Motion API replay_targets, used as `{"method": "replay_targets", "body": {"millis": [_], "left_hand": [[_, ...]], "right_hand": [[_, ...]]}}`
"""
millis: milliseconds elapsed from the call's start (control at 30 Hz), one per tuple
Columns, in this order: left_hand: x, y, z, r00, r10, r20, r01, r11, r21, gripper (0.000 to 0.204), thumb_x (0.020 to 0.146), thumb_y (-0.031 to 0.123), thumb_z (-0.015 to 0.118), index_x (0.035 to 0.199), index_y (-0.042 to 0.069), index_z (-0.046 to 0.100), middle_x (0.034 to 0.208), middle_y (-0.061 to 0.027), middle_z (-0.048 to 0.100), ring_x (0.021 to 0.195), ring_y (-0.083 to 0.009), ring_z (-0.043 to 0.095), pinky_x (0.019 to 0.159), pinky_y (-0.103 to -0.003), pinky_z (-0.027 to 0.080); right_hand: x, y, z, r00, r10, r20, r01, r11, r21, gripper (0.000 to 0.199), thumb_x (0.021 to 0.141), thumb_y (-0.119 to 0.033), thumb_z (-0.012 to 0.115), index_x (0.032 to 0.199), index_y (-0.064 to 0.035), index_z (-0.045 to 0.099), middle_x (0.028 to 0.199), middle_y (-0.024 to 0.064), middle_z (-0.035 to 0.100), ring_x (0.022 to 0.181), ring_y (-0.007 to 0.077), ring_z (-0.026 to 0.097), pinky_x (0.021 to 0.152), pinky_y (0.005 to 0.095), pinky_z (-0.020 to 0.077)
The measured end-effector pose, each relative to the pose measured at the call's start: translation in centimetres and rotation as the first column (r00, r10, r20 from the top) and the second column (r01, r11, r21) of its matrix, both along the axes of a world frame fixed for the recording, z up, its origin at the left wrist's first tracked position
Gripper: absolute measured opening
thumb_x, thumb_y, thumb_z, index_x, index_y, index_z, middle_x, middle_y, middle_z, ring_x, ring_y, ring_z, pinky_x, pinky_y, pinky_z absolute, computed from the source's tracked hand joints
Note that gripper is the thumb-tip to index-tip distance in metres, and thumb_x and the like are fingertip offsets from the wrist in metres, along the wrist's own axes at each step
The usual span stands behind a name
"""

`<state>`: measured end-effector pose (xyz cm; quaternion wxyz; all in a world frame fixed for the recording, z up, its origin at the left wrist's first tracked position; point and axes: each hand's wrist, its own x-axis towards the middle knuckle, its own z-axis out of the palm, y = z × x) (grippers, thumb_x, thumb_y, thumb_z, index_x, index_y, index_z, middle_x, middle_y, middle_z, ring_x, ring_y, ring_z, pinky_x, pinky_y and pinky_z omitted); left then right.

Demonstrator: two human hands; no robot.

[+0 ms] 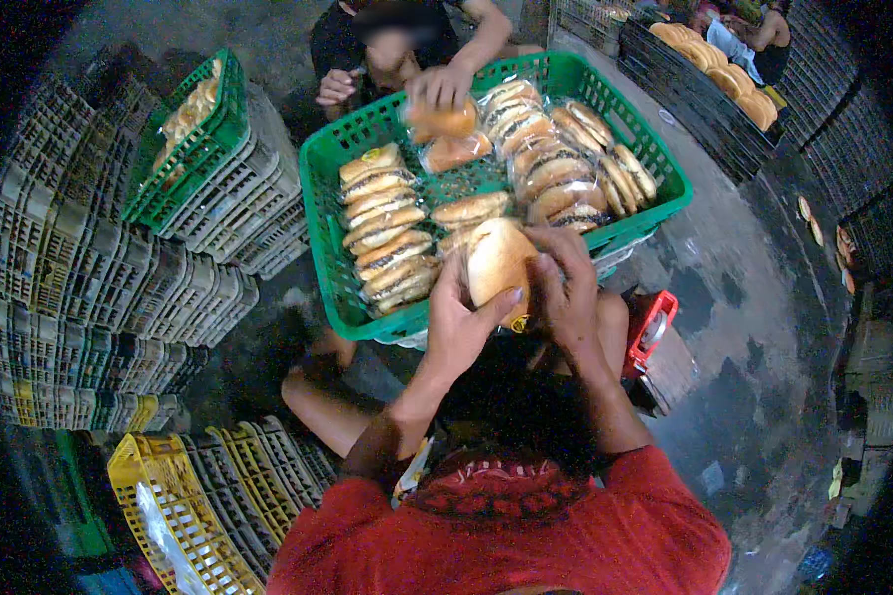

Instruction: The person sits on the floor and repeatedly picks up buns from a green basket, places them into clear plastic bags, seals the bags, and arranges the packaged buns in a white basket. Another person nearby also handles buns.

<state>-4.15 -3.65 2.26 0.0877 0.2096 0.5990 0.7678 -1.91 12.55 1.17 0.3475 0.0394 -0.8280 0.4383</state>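
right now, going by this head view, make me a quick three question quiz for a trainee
1. True or false: the person's left hand and right hand hold two separate buns.
2. What colour is the crate between the person and the co-worker? A) yellow B) green C) red
3. Fill in: the co-worker's hand is at the ____ side of that crate, seen from the person.

Key:
1. False; both are on one held bun.
2. B.
3. Far; it is at a brown bun.
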Motion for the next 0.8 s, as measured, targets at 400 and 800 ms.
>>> {"method": "replay_targets", "body": {"millis": [400,800], "left_hand": [[1.8,-2.7,1.3,0.994,0.048,0.094,-0.049,0.999,0.010,0.045,0.085,0.011,0.070,0.126,-0.003,0.055,0.127,-0.0097,0.059,0.113,-0.0168,0.058,0.097,-0.031,0.045],[0.2,-3.9,1.2,0.993,-0.012,-0.117,-0.002,0.994,-0.112,0.026,0.093,0.020,0.060,0.100,-0.004,0.070,0.091,-0.0114,0.065,0.085,-0.0184,0.060,0.082,-0.030,0.048]], "right_hand": [[1.1,-2.9,1.5,0.977,0.163,0.141,-0.109,0.938,-0.329,0.023,0.095,-0.020,0.054,0.087,0.0010,0.059,0.077,0.0104,0.060,0.074,0.0141,0.054,0.067,0.0349,0.0458],[2.0,-3.4,-1.6,0.922,0.349,0.166,-0.236,0.849,-0.473,0.026,0.084,-0.024,0.071,0.093,-0.0011,0.063,0.086,0.0067,0.063,0.085,0.0188,0.059,0.080,0.0309,0.0474]]}}
